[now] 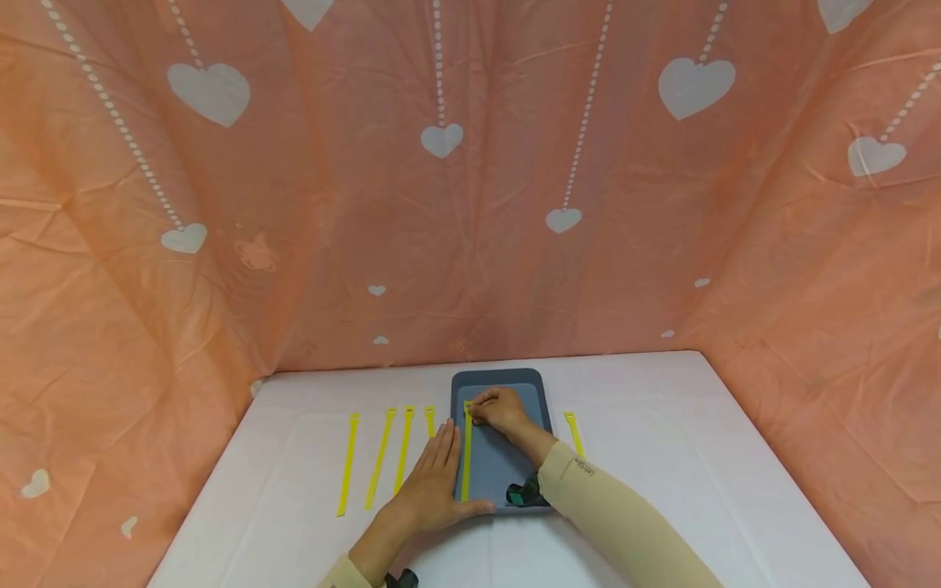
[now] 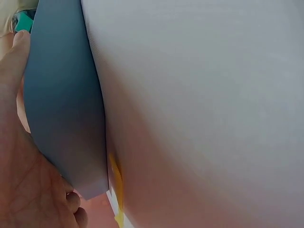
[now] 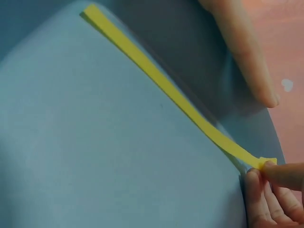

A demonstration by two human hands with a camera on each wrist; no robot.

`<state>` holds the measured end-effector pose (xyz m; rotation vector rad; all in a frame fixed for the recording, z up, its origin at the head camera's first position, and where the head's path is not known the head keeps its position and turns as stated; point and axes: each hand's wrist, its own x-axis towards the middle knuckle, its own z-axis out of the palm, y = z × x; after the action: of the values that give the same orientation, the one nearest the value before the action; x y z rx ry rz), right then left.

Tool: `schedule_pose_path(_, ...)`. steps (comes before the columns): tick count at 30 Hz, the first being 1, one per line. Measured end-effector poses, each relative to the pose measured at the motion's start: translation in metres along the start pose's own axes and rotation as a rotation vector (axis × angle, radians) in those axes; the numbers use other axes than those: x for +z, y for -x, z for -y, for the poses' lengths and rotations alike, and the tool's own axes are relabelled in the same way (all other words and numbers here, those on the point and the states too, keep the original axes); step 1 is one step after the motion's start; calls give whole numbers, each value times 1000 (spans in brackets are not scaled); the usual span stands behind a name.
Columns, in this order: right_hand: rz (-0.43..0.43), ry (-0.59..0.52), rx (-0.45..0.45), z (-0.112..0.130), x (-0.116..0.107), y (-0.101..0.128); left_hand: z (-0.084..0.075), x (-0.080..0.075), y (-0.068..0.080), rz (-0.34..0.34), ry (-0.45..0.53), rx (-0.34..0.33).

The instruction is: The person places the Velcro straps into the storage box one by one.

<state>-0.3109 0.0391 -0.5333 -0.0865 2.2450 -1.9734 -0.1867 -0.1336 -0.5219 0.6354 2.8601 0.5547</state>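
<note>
A grey-blue tray (image 1: 515,384) lies on the white table (image 1: 662,457). Along its left side lies a yellow strap (image 1: 466,457), which shows as a long yellow band (image 3: 166,85) in the right wrist view. My right hand (image 1: 498,411) pinches the strap's far end (image 3: 264,163) between thumb and fingers. My left hand (image 1: 434,482) lies flat with straight fingers on the table against the tray's left edge (image 2: 66,109), its thumb along the tray's near edge. Three more yellow straps (image 1: 379,465) lie to the left; a fourth is partly under my left fingers.
One more yellow strap (image 1: 574,433) lies right of the tray, partly behind my right forearm. A dark wrist device (image 1: 524,493) sits over the tray's near right corner. Pink cloth with white hearts (image 1: 470,204) walls the table on three sides.
</note>
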Motion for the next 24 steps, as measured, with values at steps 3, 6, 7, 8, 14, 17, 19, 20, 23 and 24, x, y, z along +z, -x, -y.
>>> schedule_pose_path(3,-4,18,-13,0,1,1,0,0,0,-6,-6,2)
schedule_pose_path(6,-13,35,-14,0,2,0,1,1,0,-17,4,9)
schedule_pose_path(7,-16,43,-22,0,2,0,1,2,-1,-22,10,13)
schedule_pose_path(8,-21,45,-19,-1,3,0,1,2,0,-28,17,17)
schedule_pose_path(14,-40,66,-14,-1,4,1,4,6,-1,-51,39,32)
schedule_pose_path(17,-30,79,-22,1,3,3,4,6,0,-44,45,26)
schedule_pose_path(19,-26,87,-18,2,2,3,3,6,0,-31,49,17)
schedule_pose_path(20,-26,89,-9,2,2,3,3,5,0,-26,51,15)
schedule_pose_path(23,-34,106,-6,2,2,2,3,4,-2,-11,44,6)
schedule_pose_path(24,-37,109,-3,2,3,2,3,3,-2,-9,42,6)
